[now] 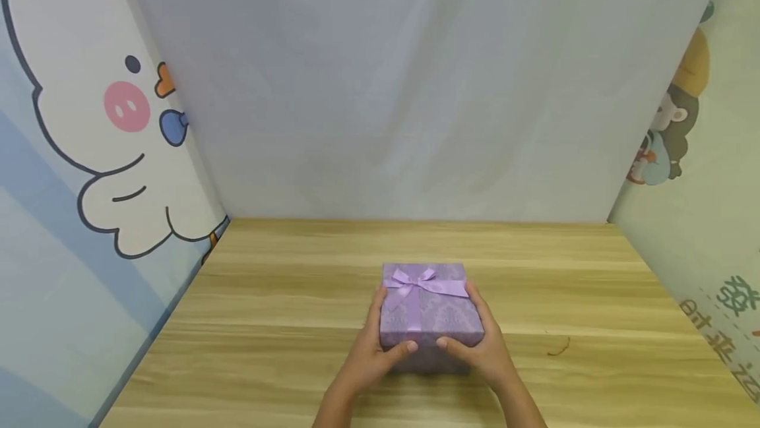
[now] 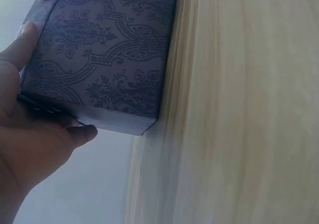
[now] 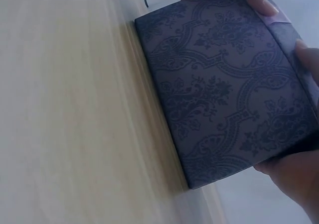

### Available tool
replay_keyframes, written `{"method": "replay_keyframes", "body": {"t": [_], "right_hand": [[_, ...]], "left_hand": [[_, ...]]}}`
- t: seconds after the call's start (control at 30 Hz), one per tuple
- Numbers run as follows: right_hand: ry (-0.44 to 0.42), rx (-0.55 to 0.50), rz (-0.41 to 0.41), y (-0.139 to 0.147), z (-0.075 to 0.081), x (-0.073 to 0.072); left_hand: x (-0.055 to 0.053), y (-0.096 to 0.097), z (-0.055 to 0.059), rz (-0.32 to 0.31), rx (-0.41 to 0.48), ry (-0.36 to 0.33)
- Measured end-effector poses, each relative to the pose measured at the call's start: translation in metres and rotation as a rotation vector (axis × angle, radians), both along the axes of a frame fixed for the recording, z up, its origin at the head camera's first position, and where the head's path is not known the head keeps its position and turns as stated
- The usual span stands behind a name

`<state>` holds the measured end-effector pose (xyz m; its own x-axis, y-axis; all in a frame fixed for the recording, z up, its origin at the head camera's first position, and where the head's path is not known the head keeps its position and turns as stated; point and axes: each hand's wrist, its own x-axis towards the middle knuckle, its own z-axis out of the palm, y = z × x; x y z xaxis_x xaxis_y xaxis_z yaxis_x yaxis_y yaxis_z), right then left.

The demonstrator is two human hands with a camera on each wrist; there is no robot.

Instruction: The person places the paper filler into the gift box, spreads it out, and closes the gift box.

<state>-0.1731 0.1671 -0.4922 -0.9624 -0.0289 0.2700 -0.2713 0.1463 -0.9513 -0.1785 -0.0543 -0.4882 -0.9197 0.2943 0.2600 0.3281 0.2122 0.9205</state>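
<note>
A purple gift box [image 1: 448, 314] with a damask pattern sits low at the tabletop, its lid topped by a lilac ribbon bow [image 1: 417, 279]. My left hand [image 1: 369, 351] grips its left side, fingers along the lid's edge and thumb across the front. On the opposite side my right hand [image 1: 491, 351] holds it the same way, with the two thumbs pointing toward each other. Both wrist views show the patterned side wall of the box [image 2: 107, 55], its bottom edge right by the wood. Some fingers are hidden behind the box.
The wood-grain table [image 1: 285, 296] runs back to a pale grey curtain [image 1: 380, 98]. A cartoon-printed panel [image 1: 89, 204] stands at the left, and another printed panel [image 1: 683, 243] at the right. A small dark curved strand [image 1: 559, 349] lies right of the box.
</note>
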Motion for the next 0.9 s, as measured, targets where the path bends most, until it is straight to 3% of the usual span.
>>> {"method": "replay_keyframes", "body": {"t": [0.23,0.4,0.57,0.67,0.9], "right_hand": [[-0.021,-0.038,0.025,0.0023,0.0019,0.0045],[-0.005,-0.142,0.066,0.0033,0.0028,0.0071],[0.012,-0.219,0.069,0.0011,-0.0003,0.0075],[-0.011,-0.191,0.053,-0.0003,-0.0028,0.0074],[-0.069,0.014,-0.015,0.0002,-0.0051,0.0083]], "left_hand": [[0.0012,0.0002,-0.0034,-0.037,0.047,-0.016],[0.0021,-0.0001,-0.0029,-0.072,0.154,-0.013],[0.0023,0.0018,-0.0042,-0.05,0.179,0.019],[0.0024,0.0031,-0.0039,-0.009,0.138,0.015],[0.0022,0.0037,-0.0052,0.053,0.045,-0.032]]}}
